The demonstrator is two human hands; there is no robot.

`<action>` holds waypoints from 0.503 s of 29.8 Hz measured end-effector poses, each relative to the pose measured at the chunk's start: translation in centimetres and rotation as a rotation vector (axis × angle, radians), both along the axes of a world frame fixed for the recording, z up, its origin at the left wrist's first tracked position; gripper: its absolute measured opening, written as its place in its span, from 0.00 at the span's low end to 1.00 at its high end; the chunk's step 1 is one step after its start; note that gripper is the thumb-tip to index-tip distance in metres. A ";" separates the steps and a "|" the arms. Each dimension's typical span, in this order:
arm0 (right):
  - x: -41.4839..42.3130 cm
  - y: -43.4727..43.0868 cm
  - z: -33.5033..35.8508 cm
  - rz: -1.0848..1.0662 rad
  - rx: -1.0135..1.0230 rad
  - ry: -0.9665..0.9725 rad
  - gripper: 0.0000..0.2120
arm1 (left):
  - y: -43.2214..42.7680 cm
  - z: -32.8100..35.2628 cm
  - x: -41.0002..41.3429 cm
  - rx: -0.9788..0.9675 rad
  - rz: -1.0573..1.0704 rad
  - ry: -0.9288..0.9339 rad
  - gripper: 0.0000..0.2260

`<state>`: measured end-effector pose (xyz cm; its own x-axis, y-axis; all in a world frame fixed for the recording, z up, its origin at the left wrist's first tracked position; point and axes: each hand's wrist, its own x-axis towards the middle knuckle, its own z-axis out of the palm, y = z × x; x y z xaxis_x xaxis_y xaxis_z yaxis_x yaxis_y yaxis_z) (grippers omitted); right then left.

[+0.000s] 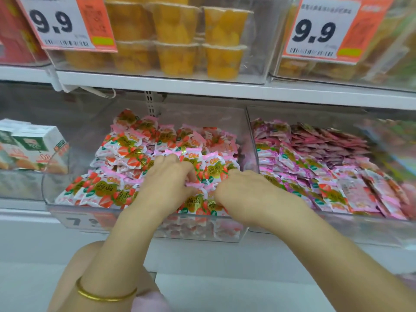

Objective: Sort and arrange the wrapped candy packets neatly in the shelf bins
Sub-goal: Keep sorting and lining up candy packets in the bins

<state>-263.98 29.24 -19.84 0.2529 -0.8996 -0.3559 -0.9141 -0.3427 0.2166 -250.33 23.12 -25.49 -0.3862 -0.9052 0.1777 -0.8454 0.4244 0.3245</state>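
A: Quick pls, where are the strawberry candy packets (117, 188)?
B: In the middle clear bin (58, 210) on the lower shelf (22, 213), heaped up to the front rim. Wrappers are white and pink w/ red strawberries and a gold label. Most lie face up, some tilted, not in rows.
A: And the hands?
B: Both are inside this bin, at the front-right part, close beside each other. The left hand (166, 179) has bent fingers. Thumb and fingers close narrow on the pink edge of one packet, so it pinches it. A gold bangle (105, 294) is on that wrist.
A: Right hand?
B: The right hand (240, 190) lies knuckles up on the heap, fingers curled down btw. the packets. The fingertips are hidden, so I cannot tell if it holds something.
A: Next bin?
B: The right clear bin (337, 230) stands just beside the middle one. It holds pink-purple packets (315, 167): at the back they stand in tight rows, at the front they lie flat and looser.
A: Other things?
B: Left of the middle bin, cartons (33, 145) w/ green and orange print. On the upper shelf (202, 90), orange fruit cups (175, 41) in two layers in a clear box. The left price tag (60, 23) and the right price tag (324, 30) both show 9.9.
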 end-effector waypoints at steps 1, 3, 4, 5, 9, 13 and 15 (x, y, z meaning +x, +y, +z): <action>-0.1 0.2 0.2 0.011 -0.006 0.022 0.15 | 0.0 0.0 0.0 -0.002 -0.001 -0.001 0.09; -0.4 0.5 0.3 0.021 -0.055 0.004 0.12 | 0.2 0.1 -0.3 0.002 0.009 0.040 0.07; -0.6 0.6 0.3 0.031 -0.118 -0.048 0.07 | 0.2 0.1 -0.5 -0.005 0.009 0.088 0.06; -1.1 0.8 0.3 0.045 -0.189 -0.127 0.05 | 0.2 0.2 -0.7 -0.032 -0.003 0.147 0.05; -4.4 2.6 0.2 0.054 -0.476 -0.545 0.21 | 0.9 1.1 -2.4 -0.180 -0.075 0.375 0.06; -10.6 5.3 -0.1 -0.152 -0.584 -0.741 0.22 | 2.5 2.7 -5.8 -0.279 -0.215 0.529 0.05; -14.3 6.0 0.0 -0.278 -0.601 -0.727 0.21 | 3.2 3.2 -8.2 -0.276 -0.299 0.511 0.07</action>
<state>-278.26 35.29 -19.80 -0.0193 -0.9405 0.3392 -0.9252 -0.1118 -0.3626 -258.51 26.30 -22.34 -0.4197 -0.6666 0.6160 -0.4456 0.7426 0.5000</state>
